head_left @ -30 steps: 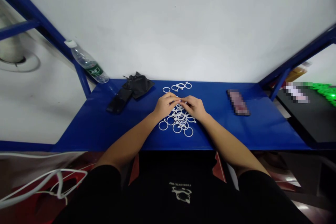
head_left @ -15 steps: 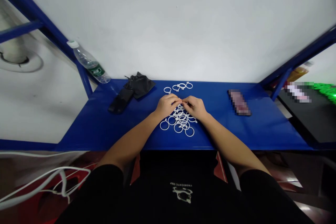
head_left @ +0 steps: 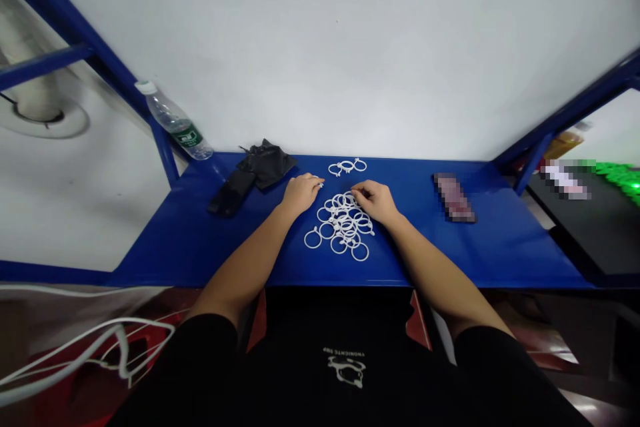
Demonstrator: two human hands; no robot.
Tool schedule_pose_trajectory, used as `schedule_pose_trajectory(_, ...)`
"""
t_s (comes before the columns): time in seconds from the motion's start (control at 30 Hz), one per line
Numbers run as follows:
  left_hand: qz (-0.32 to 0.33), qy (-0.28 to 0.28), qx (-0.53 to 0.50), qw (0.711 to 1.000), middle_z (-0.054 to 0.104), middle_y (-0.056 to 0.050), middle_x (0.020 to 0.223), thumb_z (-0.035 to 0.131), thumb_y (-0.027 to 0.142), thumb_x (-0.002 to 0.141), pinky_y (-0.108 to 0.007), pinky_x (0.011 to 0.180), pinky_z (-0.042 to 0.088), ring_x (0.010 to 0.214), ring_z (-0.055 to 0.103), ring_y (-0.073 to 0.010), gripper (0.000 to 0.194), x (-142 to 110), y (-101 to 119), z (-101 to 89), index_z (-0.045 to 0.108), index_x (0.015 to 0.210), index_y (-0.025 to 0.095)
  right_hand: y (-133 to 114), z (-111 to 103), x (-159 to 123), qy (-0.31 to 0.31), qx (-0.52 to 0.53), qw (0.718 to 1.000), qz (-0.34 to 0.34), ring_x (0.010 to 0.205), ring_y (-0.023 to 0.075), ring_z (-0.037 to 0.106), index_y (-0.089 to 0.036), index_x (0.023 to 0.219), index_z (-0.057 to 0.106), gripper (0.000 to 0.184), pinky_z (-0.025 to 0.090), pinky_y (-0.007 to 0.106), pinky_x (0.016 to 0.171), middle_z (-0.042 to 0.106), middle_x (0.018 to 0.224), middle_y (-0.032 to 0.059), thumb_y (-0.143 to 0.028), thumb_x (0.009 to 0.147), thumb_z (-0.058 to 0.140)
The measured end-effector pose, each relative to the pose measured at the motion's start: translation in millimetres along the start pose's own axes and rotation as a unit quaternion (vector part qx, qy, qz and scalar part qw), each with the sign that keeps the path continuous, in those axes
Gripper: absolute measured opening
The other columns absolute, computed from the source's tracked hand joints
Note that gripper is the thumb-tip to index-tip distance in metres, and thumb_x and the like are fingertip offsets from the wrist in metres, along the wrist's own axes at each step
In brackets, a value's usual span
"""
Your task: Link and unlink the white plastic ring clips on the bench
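Head view: heaped rings are met at their far edge by the half-curled right hand, hold unclear, as one ring is covered, perhaps for steadying, by the loosely bent left hand, grip hidden, three rings lying apart beyond.

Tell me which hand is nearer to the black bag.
Left. The left hand is just right of the black bag, slightly closer to the person; the right hand is farther right, beside the far-right part of the white rings.
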State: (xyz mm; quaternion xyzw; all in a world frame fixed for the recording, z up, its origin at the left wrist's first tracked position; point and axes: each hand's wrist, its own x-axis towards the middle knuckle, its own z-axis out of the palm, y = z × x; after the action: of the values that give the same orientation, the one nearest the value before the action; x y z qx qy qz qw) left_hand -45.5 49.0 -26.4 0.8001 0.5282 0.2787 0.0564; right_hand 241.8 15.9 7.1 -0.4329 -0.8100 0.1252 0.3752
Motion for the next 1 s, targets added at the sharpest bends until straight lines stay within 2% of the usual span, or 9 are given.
schedule_pose_trajectory(0.13,0.009,-0.001,-0.026,1.0,0.08,-0.009,0.106,0.072,0.022,0.104,-0.035,0.085,0.056,0.095,0.076,-0.0243,0.021,-1.2,11.8,-6.9,0.087,0.117,0.025,-4.2,-0.4,-1.9,-0.025,0.004,1.0,-0.017,0.073,0.0174,0.07,-0.023,0.105,0.083,0.019,0.056,0.032,0.073,0.08,0.089,0.0045,-0.032,0.104,0.065)
schedule_pose_trajectory(0.33,0.066,0.112,-0.146,0.981,0.08,-0.006,0.108,0.072,0.033,0.108,-0.031,0.08,0.061,0.079,0.071,-0.0151,0.019,-8.1,47.7,-17.9,0.086,0.119,0.025,-12.3,0.5,-5.0,-0.001,-0.006,0.999,-0.053,0.082,0.0202,0.074,-0.024,0.128,0.081,0.029,0.061,0.035,0.078,0.082,0.099,0.0073,-0.036,0.11,0.063)
schedule_pose_trajectory(0.5,0.128,0.129,-0.18,0.967,0.08,-0.008,0.112,0.069,0.031,0.111,-0.035,0.09,0.064,0.1,0.077,-0.0191,0.02,-17.3,67.4,-19.3,0.085,0.12,0.025,-19.9,5.4,-6.2,0.01,-0.013,0.995,-0.094,0.094,0.0226,0.078,-0.024,0.13,0.08,0.031,0.064,0.036,0.084,0.084,0.106,0.0096,-0.038,0.115,0.057)
schedule_pose_trajectory(0.63,0.145,0.119,-0.197,0.962,0.081,-0.008,0.111,0.065,0.029,0.113,-0.036,0.092,0.064,0.102,0.078,-0.0193,0.022,-19.9,73.1,-12.6,0.084,0.122,0.024,-21.1,5.1,-6.8,0.008,-0.022,0.995,-0.099,0.091,0.0226,0.079,-0.023,0.119,0.082,0.031,0.063,0.035,0.082,0.085,0.102,0.0095,-0.038,0.116,0.054)
schedule_pose_trajectory(0.73,0.136,0.118,-0.182,0.967,0.082,-0.008,0.11,0.066,0.03,0.113,-0.037,0.092,0.062,0.101,0.079,-0.0201,0.02,-19.2,74.7,-9.3,0.084,0.116,0.023,-21.8,5.1,-7.7,0.004,-0.035,0.995,-0.097,0.088,0.0228,0.079,-0.023,0.115,0.081,0.031,0.062,0.035,0.08,0.085,0.1,0.0096,-0.037,0.115,0.054)
schedule_pose_trajectory(0.83,0.132,0.122,-0.14,0.974,0.083,-0.006,0.105,0.068,0.029,0.111,-0.039,0.091,0.058,0.099,0.078,-0.021,0.017,-18.0,74.8,-10.7,0.084,0.106,0.023,-24.6,7.5,-8.0,0.011,-0.05,0.994,-0.091,0.085,0.0229,0.078,-0.021,0.111,0.081,0.031,0.059,0.034,0.076,0.084,0.096,0.0099,-0.035,0.114,0.053)
schedule_pose_trajectory(1.0,0.131,0.129,-0.088,0.979,0.082,-0.007,0.107,0.071,0.028,0.109,-0.043,0.094,0.055,0.102,0.074,-0.0243,0.014,-15.6,70.7,-17.7,0.084,0.107,0.023,-23.0,4.2,-4.8,0.001,-0.063,0.996,-0.064,0.084,0.0215,0.077,-0.024,0.115,0.083,0.03,0.056,0.031,0.076,0.083,0.094,0.0076,-0.039,0.113,0.058)
